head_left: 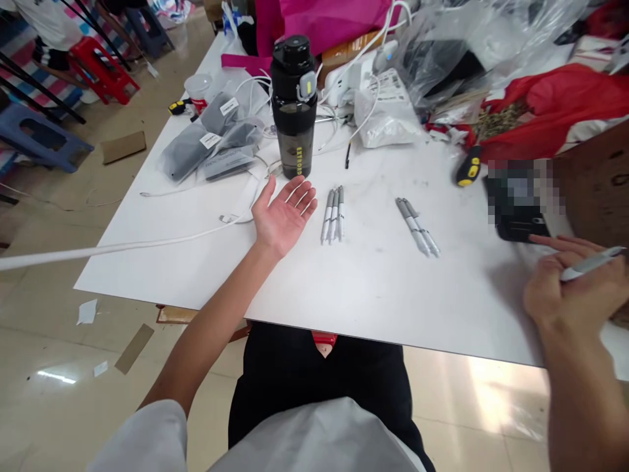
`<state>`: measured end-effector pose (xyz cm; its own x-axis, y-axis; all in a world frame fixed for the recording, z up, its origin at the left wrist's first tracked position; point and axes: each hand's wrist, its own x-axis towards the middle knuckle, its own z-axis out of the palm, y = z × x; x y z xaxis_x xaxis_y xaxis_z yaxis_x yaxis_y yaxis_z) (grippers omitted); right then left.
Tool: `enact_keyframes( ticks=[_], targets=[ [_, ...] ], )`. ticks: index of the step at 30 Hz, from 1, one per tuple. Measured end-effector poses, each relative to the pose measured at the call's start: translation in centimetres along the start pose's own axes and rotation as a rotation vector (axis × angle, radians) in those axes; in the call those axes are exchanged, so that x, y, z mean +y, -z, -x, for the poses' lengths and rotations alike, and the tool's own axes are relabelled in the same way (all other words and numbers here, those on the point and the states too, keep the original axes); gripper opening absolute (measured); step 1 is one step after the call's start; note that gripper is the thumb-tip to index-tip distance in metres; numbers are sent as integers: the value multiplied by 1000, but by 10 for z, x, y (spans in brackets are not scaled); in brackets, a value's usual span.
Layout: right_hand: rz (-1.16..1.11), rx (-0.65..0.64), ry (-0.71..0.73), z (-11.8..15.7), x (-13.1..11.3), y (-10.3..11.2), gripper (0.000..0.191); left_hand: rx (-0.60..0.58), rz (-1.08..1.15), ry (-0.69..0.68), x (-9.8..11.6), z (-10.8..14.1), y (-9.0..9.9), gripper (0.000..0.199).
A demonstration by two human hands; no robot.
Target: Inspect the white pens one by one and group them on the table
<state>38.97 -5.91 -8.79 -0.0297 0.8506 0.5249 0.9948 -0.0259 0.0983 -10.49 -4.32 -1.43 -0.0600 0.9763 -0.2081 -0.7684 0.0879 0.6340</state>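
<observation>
We are working at a white counter [373,295], with a red cloth [555,111] and a clear plastic bag [442,52] heaped along its far side. A tall black bottle [293,108] is standing near the middle, showing yellow lettering that seems to read "EXTROD", though we cannot be sure of it. Grey pouches [187,151] are lying to its left, and their small white labels are too tiny for us to read. A white cable [122,246] is trailing off the counter's left edge.

Our left hand [282,219] is resting palm up just beside three white-and-grey pens [333,215], its fingers [301,196] spreading wide and holding nothing. Two more pens [417,226] are lying further right. Our right hand [572,288] is pinching another pen [592,263] near the counter's right edge, its fingers closing narrowly around the barrel. A firm grip there looks like the steadiest way for us to control it.
</observation>
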Motion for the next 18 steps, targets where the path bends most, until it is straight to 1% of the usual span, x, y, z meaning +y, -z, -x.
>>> enact_keyframes(
  ticks=[2,3,5,8,10,11,14,18],
  targets=[
    [-135,84,-125,0,2,-2,43,2,1,5,0,0,-1,44],
    [-174,105,-186,-2,3,-4,42,5,2,9,0,0,-2,44],
    [-190,88,-235,-6,2,-7,43,15,-2,18,-1,0,-3,44],
    [-195,9,-222,-13,4,-11,51,29,-17,26,-1,0,-2,45],
    [-191,-30,-203,-16,8,-14,51,27,-23,21,-1,0,-1,44],
    [-188,-41,-198,-18,10,-16,47,22,-25,15,0,-1,-1,44],
    [-201,-74,-165,-21,18,-20,28,9,-16,12,0,0,-1,44],
    [-212,-73,-185,-23,20,-23,16,20,12,43,1,2,-5,43]
  ],
)
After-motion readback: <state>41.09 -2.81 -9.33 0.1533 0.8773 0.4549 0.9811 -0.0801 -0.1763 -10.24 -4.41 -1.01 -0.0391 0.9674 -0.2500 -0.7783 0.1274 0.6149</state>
